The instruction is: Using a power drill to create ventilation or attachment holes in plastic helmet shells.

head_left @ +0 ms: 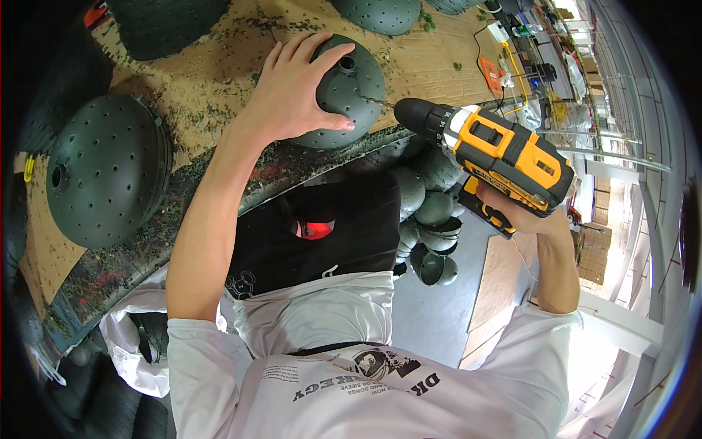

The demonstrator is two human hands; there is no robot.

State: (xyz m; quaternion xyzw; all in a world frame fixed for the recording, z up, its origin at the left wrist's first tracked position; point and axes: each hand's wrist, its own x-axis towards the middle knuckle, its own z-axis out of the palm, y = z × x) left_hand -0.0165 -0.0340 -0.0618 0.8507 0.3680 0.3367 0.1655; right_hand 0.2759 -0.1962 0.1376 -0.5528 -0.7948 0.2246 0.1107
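Note:
A dark green plastic dome (358, 91) dotted with small holes rests on the cardboard-covered bench, near its front edge. My left hand (301, 94) lies over its left side, fingers spread across the top and thumb by a larger round hole. From the right, my right hand (512, 206) grips the handle of a yellow and black cordless drill (504, 150). Its bit points left, with the tip at the dome's side; whether it has gone into the plastic I cannot tell.
A larger perforated dome (110, 172) sits at the left, and more domes stand along the back. Shavings litter the cardboard (212, 88). Green half-shells (435, 212) are piled below the bench edge. An orange device (491, 73) with cables lies at the far right.

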